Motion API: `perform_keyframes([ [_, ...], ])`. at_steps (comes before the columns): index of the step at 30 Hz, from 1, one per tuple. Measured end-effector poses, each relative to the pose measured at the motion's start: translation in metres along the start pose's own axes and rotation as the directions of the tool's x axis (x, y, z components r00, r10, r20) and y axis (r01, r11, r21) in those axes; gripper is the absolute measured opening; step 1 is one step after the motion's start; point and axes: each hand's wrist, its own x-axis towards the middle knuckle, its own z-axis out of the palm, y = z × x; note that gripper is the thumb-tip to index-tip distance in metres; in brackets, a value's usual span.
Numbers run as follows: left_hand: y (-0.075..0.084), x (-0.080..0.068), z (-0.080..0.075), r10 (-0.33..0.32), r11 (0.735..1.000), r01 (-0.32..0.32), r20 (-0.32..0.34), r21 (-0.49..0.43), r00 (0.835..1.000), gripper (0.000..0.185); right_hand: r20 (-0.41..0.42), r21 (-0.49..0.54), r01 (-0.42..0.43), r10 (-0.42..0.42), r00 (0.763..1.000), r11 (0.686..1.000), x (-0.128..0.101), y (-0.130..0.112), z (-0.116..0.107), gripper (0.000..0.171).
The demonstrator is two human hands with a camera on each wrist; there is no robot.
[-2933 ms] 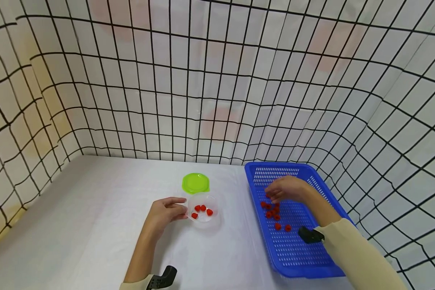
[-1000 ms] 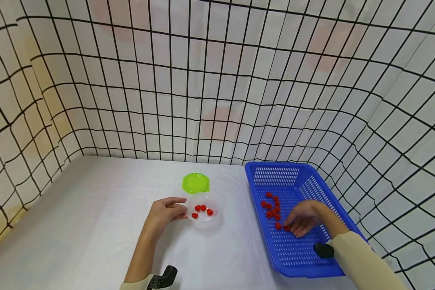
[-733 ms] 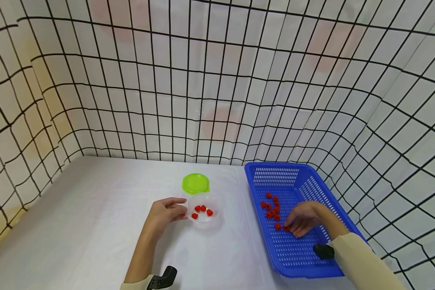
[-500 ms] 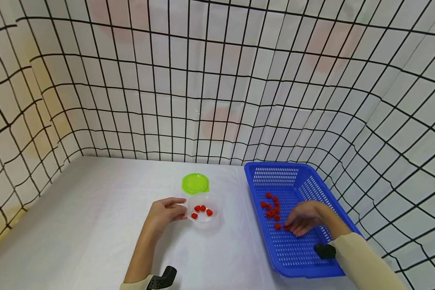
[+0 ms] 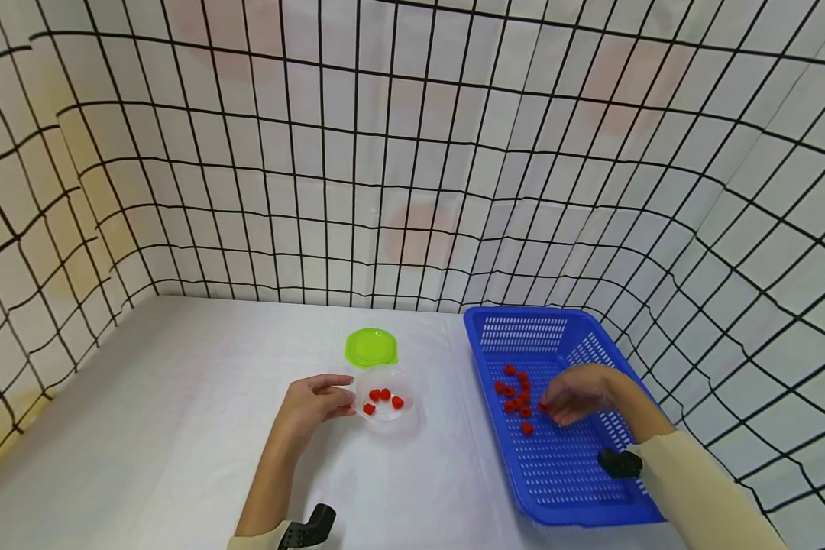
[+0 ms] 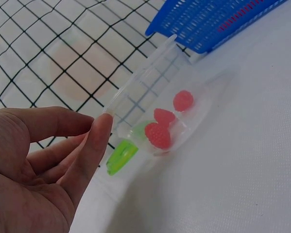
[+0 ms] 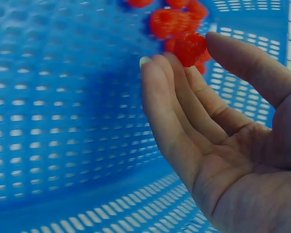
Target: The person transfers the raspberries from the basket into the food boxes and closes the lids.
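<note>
White cloth covers the counter (image 5: 179, 397), and a white backdrop crossed by black grid lines rises behind and to both sides. On the right stands a blue perforated basket (image 5: 557, 489) with a cluster of red raspberries (image 5: 514, 396) on its floor. The right hand (image 5: 577, 393) hovers inside the basket, just right of that cluster, and pinches one raspberry (image 7: 188, 47) between thumb and fingertips; the other fingers lie nearly straight alongside. One loose berry (image 5: 526, 428) lies on the basket floor just below and left of the hand, apart from it.

Near the middle of the counter sits a clear plastic container (image 5: 386, 407) holding four raspberries (image 5: 383, 400). The left hand (image 5: 312, 405) rests on the counter at the container's left side, its fingers relaxed, with the thumb tip (image 6: 100, 127) touching the rim. A green lid (image 5: 370, 347) lies flat just behind the container, well apart from both hands.
</note>
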Motion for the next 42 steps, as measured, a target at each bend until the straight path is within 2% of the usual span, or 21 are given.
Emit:
perform_keyframes([
  [8,0.0,0.0,0.0,-0.004,1.0,0.004,0.002,0.001,1.0,0.029,-0.006,-0.032,0.079,-0.08,0.997,0.996,-0.011,-0.031,-0.007,0.027],
  [15,0.0,0.001,-0.001,-0.006,1.0,0.006,0.004,0.003,1.0,0.029,-0.009,-0.08,0.167,-0.168,0.986,0.983,-0.02,-0.059,-0.004,0.036],
  [23,0.0,0.001,-0.001,-0.001,1.0,0.001,0.002,0.002,1.0,0.028,0.018,-0.057,0.223,-0.222,0.975,0.973,-0.022,-0.089,0.004,0.029],
  [32,-0.002,0.003,-0.001,0.035,0.999,-0.035,0.023,-0.034,0.999,0.027,0.042,-0.059,0.282,-0.28,0.959,0.958,-0.021,-0.116,0.023,0.03],
  [42,-0.003,0.002,-0.001,0.034,0.999,-0.034,0.012,-0.025,0.999,0.027,0.023,-0.02,0.319,-0.319,0.948,0.948,-0.012,-0.143,0.058,0.029],
])
